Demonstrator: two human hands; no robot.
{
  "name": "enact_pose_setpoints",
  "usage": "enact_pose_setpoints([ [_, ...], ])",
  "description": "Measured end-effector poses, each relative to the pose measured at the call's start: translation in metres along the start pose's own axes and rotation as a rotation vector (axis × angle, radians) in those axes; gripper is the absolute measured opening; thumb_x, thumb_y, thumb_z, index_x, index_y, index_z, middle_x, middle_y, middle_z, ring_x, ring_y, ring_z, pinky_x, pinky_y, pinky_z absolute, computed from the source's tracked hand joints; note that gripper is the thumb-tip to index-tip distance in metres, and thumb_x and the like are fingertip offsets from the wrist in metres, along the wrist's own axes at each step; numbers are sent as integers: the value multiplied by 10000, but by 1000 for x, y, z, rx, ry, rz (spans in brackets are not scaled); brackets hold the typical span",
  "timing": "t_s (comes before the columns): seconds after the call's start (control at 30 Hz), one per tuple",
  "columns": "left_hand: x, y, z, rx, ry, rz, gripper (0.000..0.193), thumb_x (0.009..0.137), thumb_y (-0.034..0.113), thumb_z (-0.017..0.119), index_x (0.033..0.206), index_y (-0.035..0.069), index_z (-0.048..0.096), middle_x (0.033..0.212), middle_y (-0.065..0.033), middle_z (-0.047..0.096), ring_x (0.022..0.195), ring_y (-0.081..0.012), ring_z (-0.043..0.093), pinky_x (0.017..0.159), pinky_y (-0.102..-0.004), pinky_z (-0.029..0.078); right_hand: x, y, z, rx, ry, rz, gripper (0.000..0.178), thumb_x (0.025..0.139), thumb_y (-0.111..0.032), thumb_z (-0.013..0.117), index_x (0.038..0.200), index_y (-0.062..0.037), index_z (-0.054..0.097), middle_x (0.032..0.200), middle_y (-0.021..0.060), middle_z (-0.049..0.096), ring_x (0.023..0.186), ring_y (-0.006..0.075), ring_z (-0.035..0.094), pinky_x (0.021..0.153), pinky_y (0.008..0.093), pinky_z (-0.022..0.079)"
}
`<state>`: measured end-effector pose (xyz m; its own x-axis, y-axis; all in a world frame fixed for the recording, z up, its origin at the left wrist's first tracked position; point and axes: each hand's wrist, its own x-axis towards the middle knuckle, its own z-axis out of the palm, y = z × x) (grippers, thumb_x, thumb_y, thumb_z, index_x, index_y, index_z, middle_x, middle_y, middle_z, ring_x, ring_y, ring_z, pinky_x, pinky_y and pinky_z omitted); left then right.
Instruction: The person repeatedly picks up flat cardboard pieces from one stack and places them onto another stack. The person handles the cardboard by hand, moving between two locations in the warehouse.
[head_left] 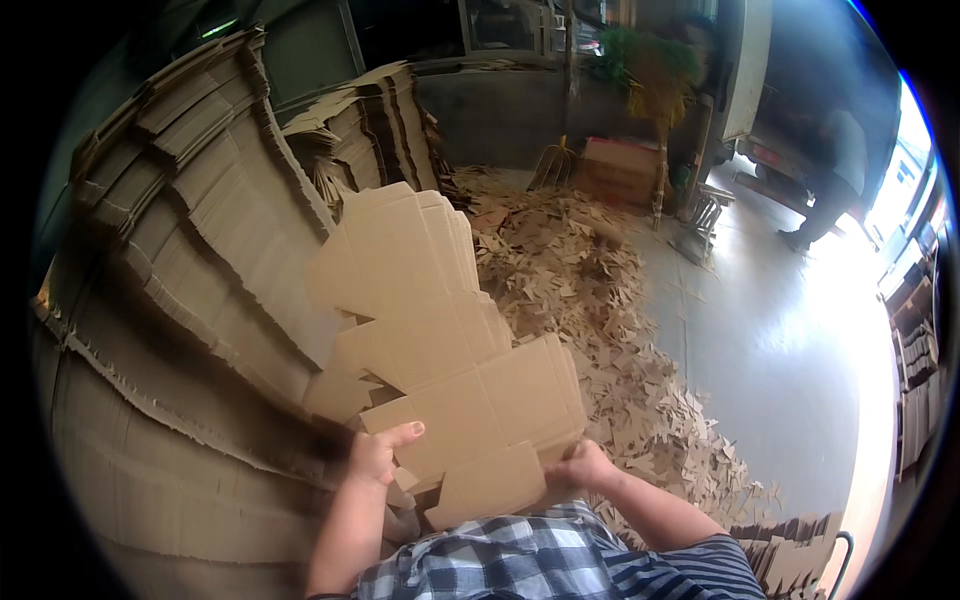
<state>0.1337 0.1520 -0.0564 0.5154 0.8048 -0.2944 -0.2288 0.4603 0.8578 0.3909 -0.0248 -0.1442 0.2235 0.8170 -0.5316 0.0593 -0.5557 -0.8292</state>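
Observation:
In front of my body is a stack of flat, die-cut cardboard box blanks (440, 345), plain brown, with flaps and notches along the edges. It tilts away from me, its layers fanned at the upper right. My left hand (383, 452) grips the near left edge, thumb on the top sheet and fingers hidden underneath. At the near right edge my right hand (582, 467) is closed round the stack, its fingertips partly out of sight below the cardboard.
Tall piles of cardboard sheets (215, 210) rise on the left. Cardboard scraps (570, 270) heap across the floor ahead and to the right. Beyond them stand a rake (553, 165), a reddish-brown box (618, 172) and a broom (660, 90). Another person (840, 165) bends near a vehicle at the right.

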Motion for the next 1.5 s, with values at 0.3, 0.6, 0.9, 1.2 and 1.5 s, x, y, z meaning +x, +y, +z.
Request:
enact_pose_setpoints([
  [0.3, -13, -7, 44, 264, 39, 392, 297, 742, -46, 710, 1027, 2, 638, 949, -45, 668, 871, -150, 637, 782, -281, 518, 65, -21, -14, -926, 371, 25, 240, 761, -273, 619, 848, -72, 716, 826, 136, 695, 833, 311, 674, 736, 406, 530],
  [0.6, -34, 31, -20, 113, -85, 359, 394, 718, -24, 733, 1095, 5, 621, 1015, -73, 669, 902, -173, 647, 798, -307, 525, 59, 3, -112, -279, 298, -160, 621, 835, -401, 660, 1326, -55, 500, 1235, 109, 590, 1064, 211, 594, 868, 350, 475],
  [0.9, -171, 46, -63, 70, 151, 436, 554, 682, 45, 817, 1184, 28, 584, 1084, -70, 650, 1001, -172, 606, 872, -314, 502, 6, -147, 75, 81, -56, -733, 645, 697, -181, 768, 1235, 47, 494, 1065, 139, 631, 978, 250, 609, 876, 386, 491],
  [1.2, -413, -19, -43, 55, 1126, 612, 637, 603, 86, 841, 1166, -32, 566, 1018, -81, 671, 903, -151, 631, 790, -293, 503, -99, -224, 259, -234, -1069, -1093, 562, 758, -125, 772, 1240, 15, 517, 1076, 112, 637, 961, 210, 613, 849, 332, 504],
  [1.5, -618, -176, -87, -429, 1552, 1049, 544, 717, 115, 763, 1200, -32, 560, 1067, -121, 657, 986, -218, 629, 849, -347, 502, -251, -129, 496, -159, -1784, -578, 585, 650, -25, 768, 1181, 51, 535, 1041, 105, 645, 945, 206, 622, 839, 356, 498],
])
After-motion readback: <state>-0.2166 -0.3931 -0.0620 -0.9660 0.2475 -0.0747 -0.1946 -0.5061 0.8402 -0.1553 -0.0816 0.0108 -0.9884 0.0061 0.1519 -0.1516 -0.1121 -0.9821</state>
